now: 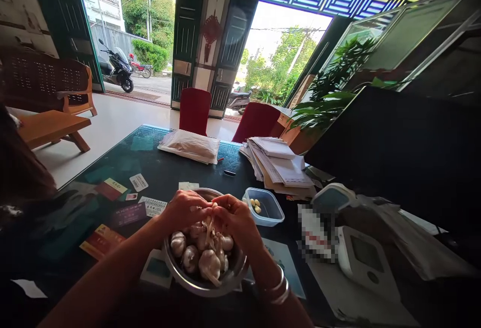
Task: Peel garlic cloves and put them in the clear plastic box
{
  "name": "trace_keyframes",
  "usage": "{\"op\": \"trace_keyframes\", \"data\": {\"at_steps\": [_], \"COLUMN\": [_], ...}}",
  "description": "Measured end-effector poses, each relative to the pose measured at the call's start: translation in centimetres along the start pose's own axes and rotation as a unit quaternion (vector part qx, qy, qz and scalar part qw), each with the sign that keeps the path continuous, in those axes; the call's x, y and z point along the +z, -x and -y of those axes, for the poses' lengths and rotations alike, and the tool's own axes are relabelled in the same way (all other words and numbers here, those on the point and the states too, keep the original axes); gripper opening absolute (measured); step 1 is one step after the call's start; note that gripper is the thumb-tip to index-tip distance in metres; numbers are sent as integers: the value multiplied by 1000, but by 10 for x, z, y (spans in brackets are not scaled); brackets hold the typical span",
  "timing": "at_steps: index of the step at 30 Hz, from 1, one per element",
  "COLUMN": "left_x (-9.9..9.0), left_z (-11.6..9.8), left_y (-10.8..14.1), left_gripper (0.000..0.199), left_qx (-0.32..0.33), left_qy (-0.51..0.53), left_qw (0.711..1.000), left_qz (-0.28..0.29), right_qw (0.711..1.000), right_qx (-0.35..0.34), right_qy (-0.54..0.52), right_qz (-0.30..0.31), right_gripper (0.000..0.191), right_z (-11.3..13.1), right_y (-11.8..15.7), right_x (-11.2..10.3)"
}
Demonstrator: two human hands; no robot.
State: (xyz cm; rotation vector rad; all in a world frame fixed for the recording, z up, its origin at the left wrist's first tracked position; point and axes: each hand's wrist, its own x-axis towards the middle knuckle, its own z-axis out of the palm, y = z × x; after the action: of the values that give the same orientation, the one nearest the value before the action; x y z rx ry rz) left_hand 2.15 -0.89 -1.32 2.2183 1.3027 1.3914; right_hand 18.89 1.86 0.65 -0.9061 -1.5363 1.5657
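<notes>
Over a metal bowl (205, 290) full of garlic bulbs (209, 265), my two hands meet at a small piece of garlic (215, 205). My left hand (187, 209) has its fingers pressed round the piece from the left. From the right, my right hand (236, 216) pinches the same piece, and a silver bangle circles that wrist. Dry skin and stems hang just below the fingers. Right of the bowl, a clear plastic container (271, 208) holds several peeled cloves (255, 205).
Papers (280, 160) are stacked behind the container. A wrapped package (190, 145) lies at the table's far edge. Cards (130, 213) are spread at the left. A white device with a screen (366, 258) sits at the right. Two red chairs (194, 110) stand beyond.
</notes>
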Motion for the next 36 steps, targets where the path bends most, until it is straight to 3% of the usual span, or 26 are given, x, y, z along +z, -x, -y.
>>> {"op": "trace_keyframes", "data": {"at_steps": [10, 16, 24, 31, 36], "left_x": [-3, -3, 3, 2, -1], "left_z": [1, -2, 0, -4, -4], "left_y": [2, 2, 3, 3, 2], "left_gripper": [18, 21, 26, 25, 20], "left_qx": [-9, 30, 77, 41, -23], "left_qy": [-51, -76, -114, -131, -54], "left_qw": [998, 996, 990, 989, 997], "left_qz": [30, 36, 34, 53, 50], "right_qw": [997, 998, 998, 998, 997], "right_qx": [-37, -21, -8, -17, -30], "right_qy": [52, 53, 58, 53, 65], "right_qz": [-36, -22, -39, -10, -6], "right_gripper": [16, 8, 13, 9, 8], "right_z": [-3, -3, -4, -8, -4], "right_y": [-2, -2, -1, -2, 0], "right_x": [1, 0, 3, 4, 2]}}
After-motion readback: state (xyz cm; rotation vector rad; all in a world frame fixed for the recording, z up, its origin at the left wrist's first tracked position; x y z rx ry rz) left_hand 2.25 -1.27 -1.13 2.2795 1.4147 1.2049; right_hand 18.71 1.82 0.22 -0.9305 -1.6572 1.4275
